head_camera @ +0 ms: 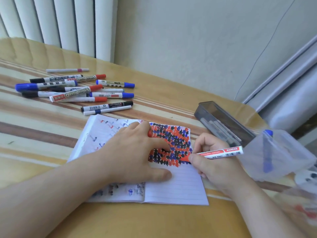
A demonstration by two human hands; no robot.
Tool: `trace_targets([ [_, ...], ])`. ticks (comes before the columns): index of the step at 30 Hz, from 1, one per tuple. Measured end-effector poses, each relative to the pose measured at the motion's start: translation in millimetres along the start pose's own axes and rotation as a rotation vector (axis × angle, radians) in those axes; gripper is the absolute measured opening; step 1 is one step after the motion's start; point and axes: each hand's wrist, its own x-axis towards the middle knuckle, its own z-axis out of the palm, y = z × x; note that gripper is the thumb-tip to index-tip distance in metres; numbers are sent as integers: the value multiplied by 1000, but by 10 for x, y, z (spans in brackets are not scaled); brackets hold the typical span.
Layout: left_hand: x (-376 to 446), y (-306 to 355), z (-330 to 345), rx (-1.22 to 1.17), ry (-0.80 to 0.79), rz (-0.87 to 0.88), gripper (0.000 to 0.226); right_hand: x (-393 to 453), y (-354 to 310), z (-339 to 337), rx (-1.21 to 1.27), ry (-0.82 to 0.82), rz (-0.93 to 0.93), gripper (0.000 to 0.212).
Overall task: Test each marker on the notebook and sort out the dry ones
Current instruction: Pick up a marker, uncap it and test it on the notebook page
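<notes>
An open lined notebook [175, 186] lies on the table, its right page thick with red, blue and black test marks. My left hand [133, 152] lies across the notebook and presses it down, with a red cap [149, 133] pinched between its fingers. My right hand [216, 164] grips an uncapped red marker [223, 152], whose tip touches the page at the lower edge of the marks. Several capped red, blue and black markers [77, 91] lie in a loose pile at the back left.
A dark, open, oblong case [223, 122] lies to the right of the notebook. A clear plastic box [283, 162] at the right edge holds a blue marker [267, 152]. The striped table [42, 134] ends at a wall and a radiator behind.
</notes>
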Motion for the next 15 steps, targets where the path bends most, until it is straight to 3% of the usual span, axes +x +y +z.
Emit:
trace_targets([
  [11,2,-8,17,-8,3,-13,81,-11,21,40,-62,67,33,24],
  [15,-3,-10,12,-17,11,-8,79,-26,14,53,-160,54,-7,18],
])
